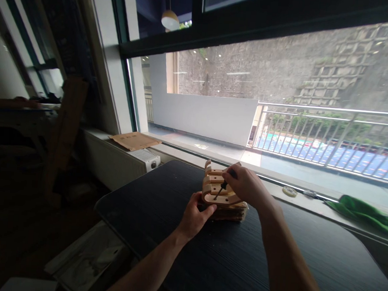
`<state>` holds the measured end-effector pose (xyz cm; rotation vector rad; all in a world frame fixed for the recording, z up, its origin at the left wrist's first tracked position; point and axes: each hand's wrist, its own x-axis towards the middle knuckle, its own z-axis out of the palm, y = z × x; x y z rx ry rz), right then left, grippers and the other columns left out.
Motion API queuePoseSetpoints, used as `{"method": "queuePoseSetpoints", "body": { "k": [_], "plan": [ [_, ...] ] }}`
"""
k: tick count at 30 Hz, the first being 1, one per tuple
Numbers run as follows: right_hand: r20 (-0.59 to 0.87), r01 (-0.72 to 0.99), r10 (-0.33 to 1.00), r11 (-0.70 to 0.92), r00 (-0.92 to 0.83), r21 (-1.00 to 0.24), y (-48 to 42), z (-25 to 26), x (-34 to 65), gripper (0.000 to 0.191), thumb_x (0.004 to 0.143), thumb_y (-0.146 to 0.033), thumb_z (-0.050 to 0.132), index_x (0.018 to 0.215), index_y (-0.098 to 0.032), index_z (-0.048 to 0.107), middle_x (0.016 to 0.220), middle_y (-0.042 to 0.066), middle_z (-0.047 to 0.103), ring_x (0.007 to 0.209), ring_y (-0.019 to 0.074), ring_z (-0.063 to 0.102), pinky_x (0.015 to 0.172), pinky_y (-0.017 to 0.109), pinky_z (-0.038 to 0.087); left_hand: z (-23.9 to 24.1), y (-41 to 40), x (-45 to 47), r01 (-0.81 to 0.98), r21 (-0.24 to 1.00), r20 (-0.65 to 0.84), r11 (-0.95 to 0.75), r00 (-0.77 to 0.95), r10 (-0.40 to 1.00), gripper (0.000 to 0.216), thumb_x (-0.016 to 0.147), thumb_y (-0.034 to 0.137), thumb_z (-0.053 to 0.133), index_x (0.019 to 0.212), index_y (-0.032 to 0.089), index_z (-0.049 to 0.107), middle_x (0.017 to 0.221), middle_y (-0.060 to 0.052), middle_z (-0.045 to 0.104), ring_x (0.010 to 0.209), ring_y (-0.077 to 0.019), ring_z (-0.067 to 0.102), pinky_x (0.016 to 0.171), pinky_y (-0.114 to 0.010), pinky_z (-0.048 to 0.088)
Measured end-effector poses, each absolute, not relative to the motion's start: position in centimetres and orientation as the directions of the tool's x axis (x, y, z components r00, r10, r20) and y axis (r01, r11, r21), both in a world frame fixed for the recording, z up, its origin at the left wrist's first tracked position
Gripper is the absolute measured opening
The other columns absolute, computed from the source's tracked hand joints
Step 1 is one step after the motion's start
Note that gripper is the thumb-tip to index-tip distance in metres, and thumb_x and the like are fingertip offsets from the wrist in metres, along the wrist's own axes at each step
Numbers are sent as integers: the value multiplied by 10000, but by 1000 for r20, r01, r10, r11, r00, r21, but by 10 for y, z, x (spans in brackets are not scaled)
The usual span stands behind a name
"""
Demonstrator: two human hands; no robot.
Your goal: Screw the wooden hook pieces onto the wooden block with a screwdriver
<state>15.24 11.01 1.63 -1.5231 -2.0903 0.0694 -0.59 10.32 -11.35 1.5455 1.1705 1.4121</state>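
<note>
A light wooden assembly (pixel 215 187) of curved, slotted pieces stands on a stack of flat wooden parts (pixel 232 212) on the black table (pixel 239 255). My left hand (pixel 194 216) is closed round the near end of the wooden assembly, thumb against its lower edge. My right hand (pixel 247 184) is closed on the dark handle of a small screwdriver (pixel 223 186). The tool slants down to the left, its tip at a hole in the top face of the wood.
On the sill beyond the table lie a roll of tape (pixel 289 191), a small tool (pixel 310 194) and a green cloth (pixel 365 213). A white heater with cardboard (pixel 135 140) on it stands at left. White sheets (pixel 86 257) lie on the floor by the table's near corner.
</note>
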Motion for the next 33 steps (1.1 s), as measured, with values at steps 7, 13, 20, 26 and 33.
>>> {"method": "queuePoseSetpoints", "body": {
  "k": [7,13,20,26,33],
  "plan": [
    [387,911,905,300,-177,-285,102,19,138,240,896,-380,388,902,-211,558,728,32,634,631,145,536,528,244,263,-116,104,-7,176,930,330,-324,-6,944,311,721,297,660,980,162,554,993,-74,621,890,-209,588,819,-334,460],
    [376,899,903,329,-210,-287,106,15,138,192,881,-354,403,922,-218,531,722,17,628,612,140,521,523,240,257,-114,104,-6,152,939,313,-307,-14,950,323,712,286,663,986,158,552,984,-78,625,882,-213,595,804,-335,465],
    [362,930,926,225,-110,-292,113,13,146,274,868,-428,402,851,-206,562,808,53,648,695,171,552,542,254,277,-114,104,-6,146,937,323,-319,-5,946,294,709,265,659,959,153,552,953,-76,631,860,-212,607,809,-345,464],
    [360,908,911,312,-201,-282,104,20,139,302,908,-348,299,859,-206,561,762,44,643,680,163,555,549,252,281,-117,104,-8,137,936,329,-324,-13,944,320,704,290,679,978,170,566,976,-66,634,873,-208,613,812,-333,464],
    [406,930,902,264,-145,-256,110,15,142,354,911,-421,321,791,-196,567,746,59,638,679,169,556,555,258,282,-118,105,-8,114,943,317,-313,-20,948,335,695,296,694,984,174,578,967,-60,639,872,-205,610,805,-327,464]
  ]
}}
